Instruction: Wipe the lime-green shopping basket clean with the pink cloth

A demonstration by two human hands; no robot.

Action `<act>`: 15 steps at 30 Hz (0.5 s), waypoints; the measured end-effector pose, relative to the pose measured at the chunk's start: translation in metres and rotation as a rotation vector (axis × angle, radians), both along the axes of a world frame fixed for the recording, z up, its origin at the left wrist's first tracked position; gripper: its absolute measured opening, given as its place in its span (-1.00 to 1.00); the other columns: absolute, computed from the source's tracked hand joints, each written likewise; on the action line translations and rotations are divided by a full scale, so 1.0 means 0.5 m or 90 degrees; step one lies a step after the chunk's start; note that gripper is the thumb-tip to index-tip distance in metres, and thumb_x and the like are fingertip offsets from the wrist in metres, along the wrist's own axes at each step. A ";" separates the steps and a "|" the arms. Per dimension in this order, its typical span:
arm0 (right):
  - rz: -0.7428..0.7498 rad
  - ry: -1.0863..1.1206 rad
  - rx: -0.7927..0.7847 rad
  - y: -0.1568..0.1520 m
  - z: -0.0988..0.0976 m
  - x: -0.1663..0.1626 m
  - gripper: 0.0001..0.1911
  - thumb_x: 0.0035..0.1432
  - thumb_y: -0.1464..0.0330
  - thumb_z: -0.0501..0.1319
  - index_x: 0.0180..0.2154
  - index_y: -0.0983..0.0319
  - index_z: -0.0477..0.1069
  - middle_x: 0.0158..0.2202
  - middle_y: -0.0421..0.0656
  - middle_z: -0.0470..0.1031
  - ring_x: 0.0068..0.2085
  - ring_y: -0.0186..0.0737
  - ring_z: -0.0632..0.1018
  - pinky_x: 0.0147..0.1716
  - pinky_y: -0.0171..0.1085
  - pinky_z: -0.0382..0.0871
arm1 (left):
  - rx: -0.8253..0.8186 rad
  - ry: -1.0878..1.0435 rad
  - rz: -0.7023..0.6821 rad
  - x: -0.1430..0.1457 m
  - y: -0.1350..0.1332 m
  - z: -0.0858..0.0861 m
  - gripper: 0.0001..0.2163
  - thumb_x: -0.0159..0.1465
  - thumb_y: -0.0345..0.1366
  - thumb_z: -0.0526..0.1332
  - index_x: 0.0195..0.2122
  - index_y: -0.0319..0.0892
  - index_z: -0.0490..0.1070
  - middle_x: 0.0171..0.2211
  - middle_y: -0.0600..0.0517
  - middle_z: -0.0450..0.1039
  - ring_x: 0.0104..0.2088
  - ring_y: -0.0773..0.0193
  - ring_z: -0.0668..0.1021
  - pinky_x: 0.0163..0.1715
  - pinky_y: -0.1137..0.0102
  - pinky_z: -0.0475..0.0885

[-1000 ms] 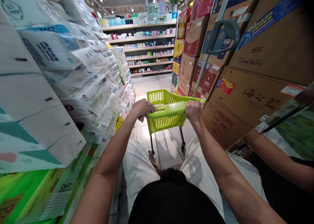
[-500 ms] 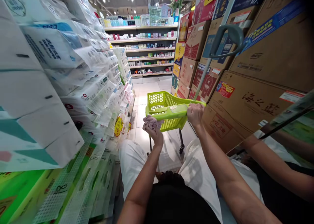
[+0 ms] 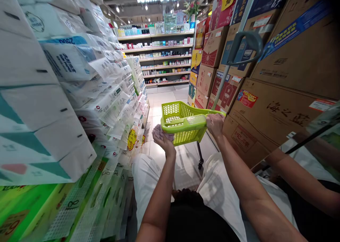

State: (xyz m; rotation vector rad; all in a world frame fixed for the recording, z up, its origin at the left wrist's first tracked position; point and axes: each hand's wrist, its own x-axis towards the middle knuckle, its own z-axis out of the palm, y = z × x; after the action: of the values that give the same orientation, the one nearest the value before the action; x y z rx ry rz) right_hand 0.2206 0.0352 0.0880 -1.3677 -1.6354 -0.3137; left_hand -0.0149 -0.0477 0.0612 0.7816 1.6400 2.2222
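In the head view, a lime-green shopping cart [image 3: 183,125] with a perforated basket stands in front of my knees. My right hand [image 3: 215,124] is closed around the right end of its handlebar. A crumpled greyish-purple cloth [image 3: 158,131] is in my left hand [image 3: 166,143], bunched against the basket's left corner just under the handlebar. Part of the cloth shows beyond my fingers, which are mostly hidden by it. The basket's visible inside shows only its lattice. One dark cart leg with a caster [image 3: 200,161] is visible below.
Stacked tissue packs [image 3: 71,61] crowd the left side. Cardboard cartons [image 3: 281,111] rise on the right, with a grey looped handle on a pole [image 3: 245,47] before them. A reflective panel [image 3: 300,153] lies close by my right arm. Product shelves [image 3: 167,47] stand beyond the tiled aisle [image 3: 164,95].
The cloth and my left hand have slid from the handlebar's left end to the basket corner just below. My right hand stays on the handlebar. The view has tilted up slightly.
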 end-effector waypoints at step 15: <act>0.167 -0.080 -0.008 -0.069 0.067 -0.071 -0.71 0.31 0.32 0.08 -0.21 0.12 0.60 -0.12 -0.17 0.68 -0.03 -0.09 0.54 0.14 -0.07 0.16 | -0.058 0.125 -0.080 0.059 -0.060 -0.034 -0.66 0.47 -0.17 0.04 0.21 -0.11 0.29 0.24 -0.25 0.26 0.37 0.03 0.31 0.34 0.09 0.26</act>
State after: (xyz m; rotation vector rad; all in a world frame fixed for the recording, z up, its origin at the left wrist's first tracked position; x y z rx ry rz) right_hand 0.1851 0.0007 0.1215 -1.1442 -1.9006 -0.2376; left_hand 0.0148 -0.0778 0.0443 1.0769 1.7141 2.0236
